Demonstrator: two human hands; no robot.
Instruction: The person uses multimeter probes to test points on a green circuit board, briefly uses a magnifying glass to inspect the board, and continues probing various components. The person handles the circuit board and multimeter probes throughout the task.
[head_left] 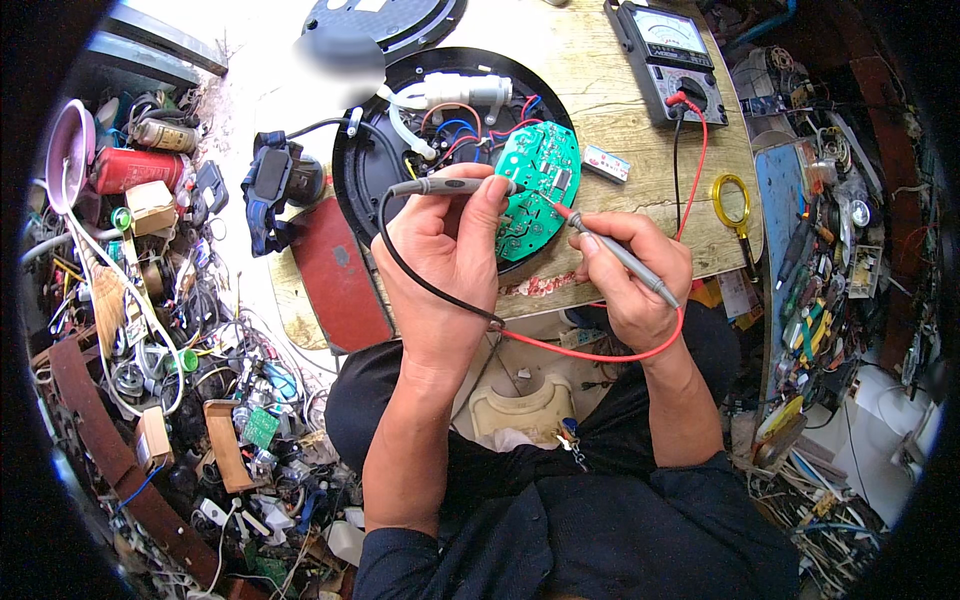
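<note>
A green circuit board (538,165) is tilted up over an open round black housing (357,165), where coloured wires and a white cylindrical part (468,90) show. My left hand (440,265) pinches a grey test probe (430,187) on a black lead, its tip end over the board. Between the fingers of my right hand (635,262) is a second grey probe (645,275) with a red tip, slanting to the board's right half. Whether either tip touches a contact is too small to tell. Both leads relate to an analog multimeter (680,85) at the back right.
On the wooden table lie a yellow-rimmed magnifying glass (733,200), a small white box (606,165), a strapped headlamp (275,190) and a red-brown slab (340,270). A round black cover (400,20) sits at the back. Dense clutter fills the left; tools crowd a blue-edged rack (790,230) right.
</note>
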